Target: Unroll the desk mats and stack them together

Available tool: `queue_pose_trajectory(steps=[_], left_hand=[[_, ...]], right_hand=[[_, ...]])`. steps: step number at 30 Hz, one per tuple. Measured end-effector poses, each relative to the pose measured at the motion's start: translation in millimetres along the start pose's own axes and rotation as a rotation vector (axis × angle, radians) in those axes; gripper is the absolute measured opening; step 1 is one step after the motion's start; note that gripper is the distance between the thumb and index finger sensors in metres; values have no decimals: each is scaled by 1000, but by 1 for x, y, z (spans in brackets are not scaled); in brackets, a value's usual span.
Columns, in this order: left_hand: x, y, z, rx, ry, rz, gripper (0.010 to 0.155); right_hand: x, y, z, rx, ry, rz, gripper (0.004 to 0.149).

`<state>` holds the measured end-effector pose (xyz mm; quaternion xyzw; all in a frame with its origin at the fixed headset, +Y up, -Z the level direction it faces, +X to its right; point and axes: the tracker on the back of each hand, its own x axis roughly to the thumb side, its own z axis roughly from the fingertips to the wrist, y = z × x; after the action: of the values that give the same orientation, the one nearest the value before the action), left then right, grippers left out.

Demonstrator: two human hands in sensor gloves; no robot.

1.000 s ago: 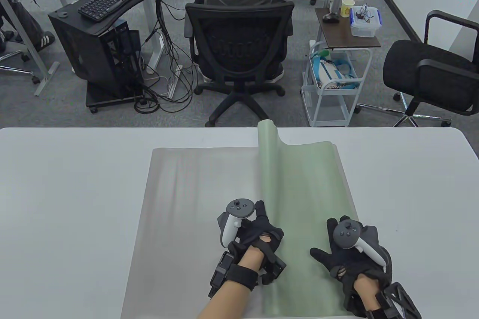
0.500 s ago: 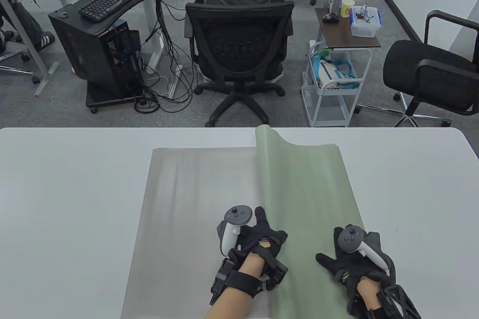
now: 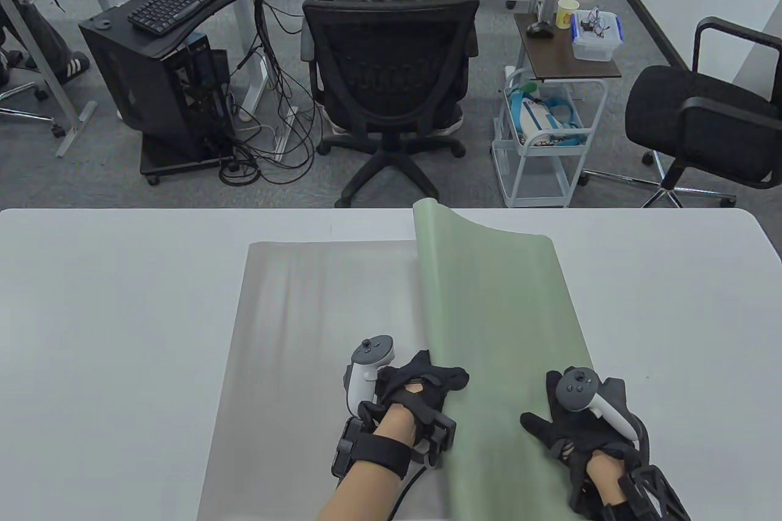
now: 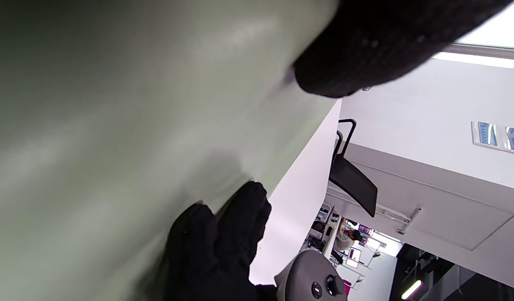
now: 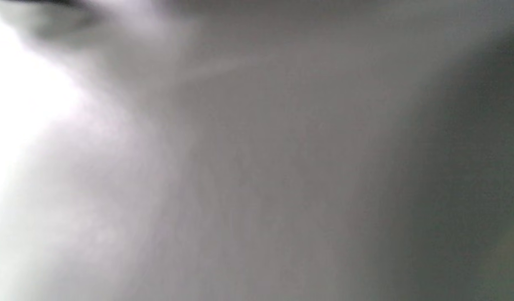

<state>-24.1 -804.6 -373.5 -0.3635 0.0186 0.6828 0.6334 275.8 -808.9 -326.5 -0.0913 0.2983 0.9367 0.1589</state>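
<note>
A grey mat [image 3: 305,325] lies flat on the white table [image 3: 91,331]. A green mat [image 3: 501,313] lies over its right half, with its left edge curled up in a long roll [image 3: 427,264]. My left hand [image 3: 431,383] grips that curled edge near the front, fingers bent over it. My right hand [image 3: 565,423] rests flat on the green mat's front right part, fingers spread. The left wrist view shows the green mat [image 4: 115,146] close up, one left fingertip [image 4: 344,54] above it and the right hand [image 4: 223,242] lying on it. The right wrist view is a blur.
The table's far edge [image 3: 244,209] runs just behind the mats, and the green roll's far end overhangs it slightly. Beyond it stand an office chair [image 3: 391,75] with a seated person, a white cart [image 3: 537,142] and a black chair [image 3: 702,118].
My left hand has shifted a little to the left with the curled edge, so more green mat lies open. My right hand slid slightly toward the front right and stays flat.
</note>
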Motion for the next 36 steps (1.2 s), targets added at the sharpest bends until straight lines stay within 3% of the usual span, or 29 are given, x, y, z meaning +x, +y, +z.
queue_pose_trajectory(steps=[4, 9, 12, 15, 20, 22, 26, 29, 31, 36], left_hand=[[0, -5, -1, -60, -11, 15, 70], [-8, 0, -2, -87, -84, 62, 85], [-15, 6, 3, -133, -100, 178, 87], [-7, 12, 12, -178, -137, 189, 89], [-7, 17, 16, -150, -114, 220, 90], [-10, 20, 12, -116, -112, 231, 83], [-17, 16, 6, -165, -113, 312, 63], [-15, 14, 8, -197, -109, 329, 57], [-11, 14, 10, -222, -142, 340, 62], [-8, 24, 17, -144, -131, 286, 80]], right_hand=[[0, 0, 0, -7, 4, 18, 89], [1, -1, 0, 1, 12, 28, 89], [1, -1, 0, -2, 12, 22, 89], [1, -1, 0, 0, 18, 34, 89], [2, -1, -1, 0, 22, 25, 89], [2, -2, -1, 2, 23, 12, 89], [3, -1, -1, -4, 34, 34, 90], [5, 0, -2, -15, 43, 64, 90], [4, 0, -2, -14, 40, 53, 90], [4, -1, -2, -15, 39, 52, 90]])
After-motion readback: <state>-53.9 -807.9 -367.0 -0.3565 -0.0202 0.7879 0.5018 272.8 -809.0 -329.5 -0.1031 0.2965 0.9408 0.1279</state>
